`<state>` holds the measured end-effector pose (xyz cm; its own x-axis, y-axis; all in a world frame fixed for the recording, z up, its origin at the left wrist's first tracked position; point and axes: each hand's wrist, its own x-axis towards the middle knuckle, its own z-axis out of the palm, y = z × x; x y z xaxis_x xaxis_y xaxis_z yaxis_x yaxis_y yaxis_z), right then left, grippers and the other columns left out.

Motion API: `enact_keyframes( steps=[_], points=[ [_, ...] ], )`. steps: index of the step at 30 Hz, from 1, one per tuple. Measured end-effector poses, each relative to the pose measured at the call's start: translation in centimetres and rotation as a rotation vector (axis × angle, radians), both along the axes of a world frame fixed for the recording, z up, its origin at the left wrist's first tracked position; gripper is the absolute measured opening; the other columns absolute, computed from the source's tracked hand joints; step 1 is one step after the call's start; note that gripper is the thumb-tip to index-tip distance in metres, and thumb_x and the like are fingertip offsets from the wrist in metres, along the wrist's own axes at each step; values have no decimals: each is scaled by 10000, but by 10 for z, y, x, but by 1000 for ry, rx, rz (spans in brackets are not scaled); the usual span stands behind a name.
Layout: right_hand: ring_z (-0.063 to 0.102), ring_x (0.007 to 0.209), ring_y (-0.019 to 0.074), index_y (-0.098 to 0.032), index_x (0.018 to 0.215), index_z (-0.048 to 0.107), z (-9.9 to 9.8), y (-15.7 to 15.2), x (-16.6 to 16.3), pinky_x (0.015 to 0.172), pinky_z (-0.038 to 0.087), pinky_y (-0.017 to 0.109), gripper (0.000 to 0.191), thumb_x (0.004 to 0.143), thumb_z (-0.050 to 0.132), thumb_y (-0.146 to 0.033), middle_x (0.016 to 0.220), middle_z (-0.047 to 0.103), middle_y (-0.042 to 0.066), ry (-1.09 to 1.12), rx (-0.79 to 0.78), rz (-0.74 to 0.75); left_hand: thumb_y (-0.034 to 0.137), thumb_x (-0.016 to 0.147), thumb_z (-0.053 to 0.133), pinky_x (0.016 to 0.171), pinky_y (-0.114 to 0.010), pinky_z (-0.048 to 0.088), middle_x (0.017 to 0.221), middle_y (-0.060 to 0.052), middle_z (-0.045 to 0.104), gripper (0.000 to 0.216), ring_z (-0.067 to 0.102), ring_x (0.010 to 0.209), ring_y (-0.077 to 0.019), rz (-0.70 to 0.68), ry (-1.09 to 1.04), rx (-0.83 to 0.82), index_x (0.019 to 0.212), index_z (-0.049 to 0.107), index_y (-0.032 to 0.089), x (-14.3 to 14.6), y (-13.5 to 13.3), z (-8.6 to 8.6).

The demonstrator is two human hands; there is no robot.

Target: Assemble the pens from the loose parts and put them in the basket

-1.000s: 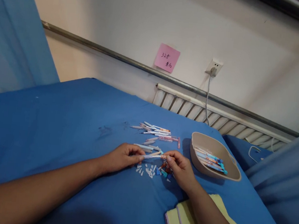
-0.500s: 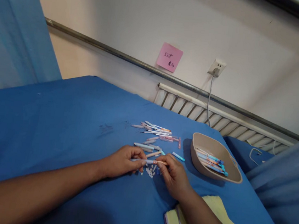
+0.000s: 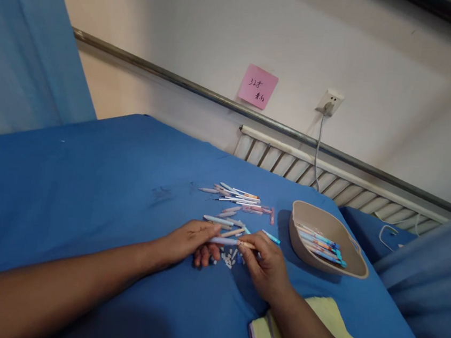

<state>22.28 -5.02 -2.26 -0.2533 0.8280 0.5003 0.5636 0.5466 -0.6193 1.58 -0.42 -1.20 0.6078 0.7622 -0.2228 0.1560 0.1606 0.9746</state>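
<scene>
While the left hand [image 3: 189, 242] pinches the pale barrel of a pen [image 3: 225, 241] between thumb and forefinger, the right hand [image 3: 266, 264] grips its orange end; the pen lies roughly level between both sets of fingertips. Writing: pink note [image 3: 258, 86] on the wall, well beyond the fingers, reads "32" plus a character; lower line not legible with confidence. Pen's markings too small to read. Hidden: both pen ends, behind fingers. Small white pieces [image 3: 229, 257] just below the fingertips, too small to identify. Turquoise piece [image 3: 271, 237] just beyond the right knuckles, partly covered. Right of the right fingers: beige basin [image 3: 355, 263] holding pens [image 3: 320, 247]. Yellow cloth [image 3: 323, 311], behind the right fingers, is crossed by the forearm and cut off below.
</scene>
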Motion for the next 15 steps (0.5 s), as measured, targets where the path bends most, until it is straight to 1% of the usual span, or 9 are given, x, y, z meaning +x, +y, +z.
enact_keyframes(
  steps=[2,4,5,6,8,9,11,13,15],
  points=[
    [570,749,149,-221,974,616,0,-1,0,665,448,247,157,889,487,-251,826,604,37,-14,4,10,537,770,555,454,-204,394,653,-12,631,393,515,478,-85,4,7,48,757,554,144,-1,2,-2],
    [569,755,148,-219,975,612,0,-1,0,669,447,246,153,889,488,-245,836,605,39,-26,5,19,402,670,712,559,-207,437,768,-14,648,320,565,617,-98,43,-64,138,803,561,153,-2,3,-3],
    [570,760,149,-218,976,610,0,-1,0,673,447,247,152,890,487,-244,840,605,40,-30,5,19,345,624,756,615,-216,452,861,-26,652,363,584,704,-113,67,-107,165,871,564,161,-2,3,-3],
    [571,765,151,-218,977,609,1,-1,0,676,447,248,153,892,485,-243,843,606,41,-32,5,17,325,610,768,643,-226,459,934,-39,648,430,593,759,-127,81,-134,166,951,555,173,-2,3,-3],
    [571,774,154,-218,982,605,1,0,0,682,448,253,155,895,480,-241,848,605,45,-38,11,12,407,694,693,589,-240,460,946,-61,650,457,603,715,-135,58,-116,95,1053,529,177,-2,2,-3],
    [570,773,155,-218,984,603,2,0,0,682,448,255,155,896,477,-239,848,604,45,-42,17,12,465,754,614,531,-237,443,878,-61,656,418,592,634,-127,24,-79,53,1034,541,162,-2,2,-3],
    [568,769,154,-219,989,601,3,-1,0,679,446,256,157,898,474,-233,846,600,44,-56,24,23,509,813,510,466,-226,402,715,-31,633,387,538,516,-105,-25,-16,27,898,581,138,-1,1,-2],
    [567,768,152,-220,992,599,4,-2,-1,675,442,254,157,899,472,-228,844,598,42,-68,25,37,447,755,620,518,-216,420,711,-12,621,314,546,573,-100,-7,-37,93,803,582,140,-1,0,-2],
    [567,780,151,-220,992,597,5,-3,-1,681,440,252,156,901,471,-222,850,598,40,-73,23,44,342,638,752,622,-211,450,859,-14,640,360,583,733,-117,50,-110,157,894,575,161,-1,0,-1]
  ],
)
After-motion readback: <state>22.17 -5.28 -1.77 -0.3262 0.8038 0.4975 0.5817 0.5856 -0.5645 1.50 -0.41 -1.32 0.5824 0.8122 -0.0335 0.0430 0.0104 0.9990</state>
